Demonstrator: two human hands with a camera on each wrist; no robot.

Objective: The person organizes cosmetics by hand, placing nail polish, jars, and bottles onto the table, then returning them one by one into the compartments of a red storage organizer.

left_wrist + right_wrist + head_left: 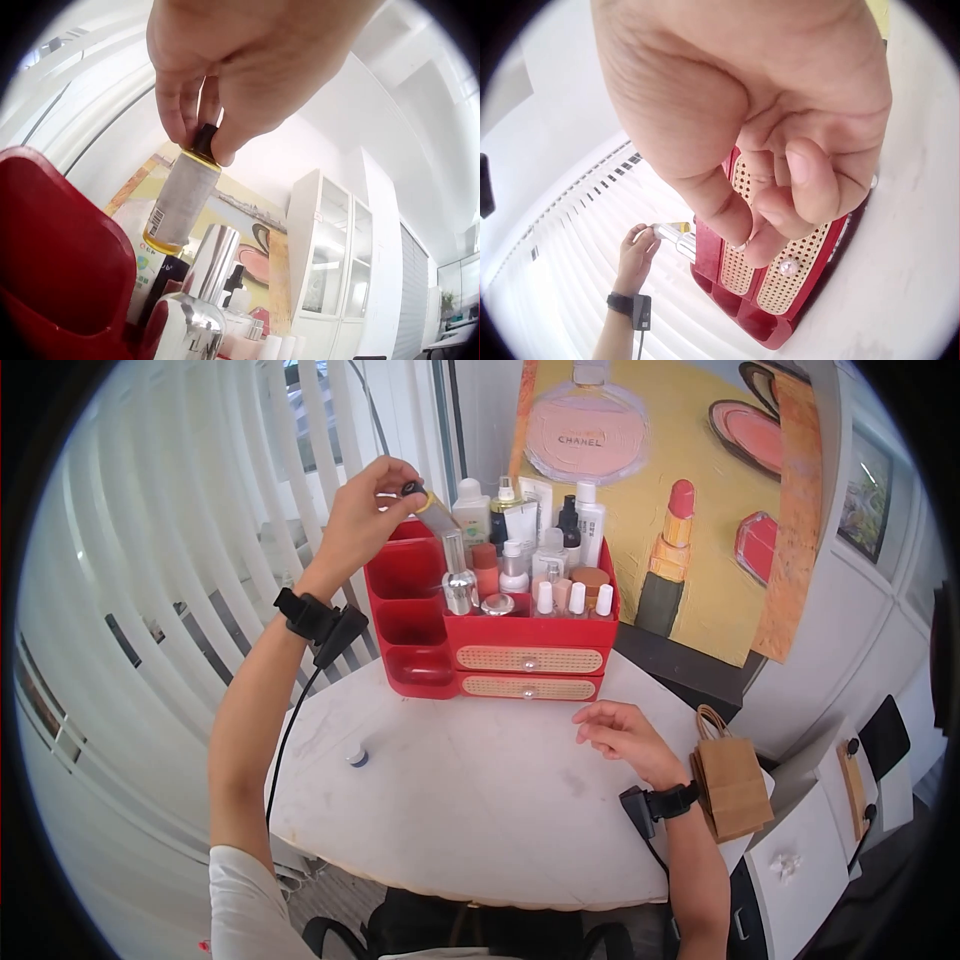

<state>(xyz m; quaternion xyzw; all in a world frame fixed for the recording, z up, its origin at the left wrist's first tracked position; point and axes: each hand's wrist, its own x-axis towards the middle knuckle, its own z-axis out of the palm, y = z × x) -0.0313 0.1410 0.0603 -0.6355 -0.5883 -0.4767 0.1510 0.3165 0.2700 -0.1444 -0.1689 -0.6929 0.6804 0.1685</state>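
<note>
The left hand (pixel 368 510) pinches the black cap of a small bottle (pixel 436 515) with a grey label, held tilted above the red organizer (pixel 410 622). In the left wrist view the bottle (pixel 184 199) shows yellow liquid at its base, and the fingers of the left hand (pixel 225 82) close on its cap. Below it stands a silver pump bottle (pixel 460 585), among several cosmetics in the top compartment. The right hand (pixel 628 738) hovers over or rests on the table by the organizer's lower right corner, fingers loosely curled and holding nothing; contact is unclear.
A small blue-and-white jar or cap (pixel 357 756) lies on the white table (pixel 450 800) at the left. Brown paper bags (pixel 735 785) stand at the right edge. Behind the organizer leans a painting (pixel 640 510); vertical blinds (pixel 170 610) hang at the left.
</note>
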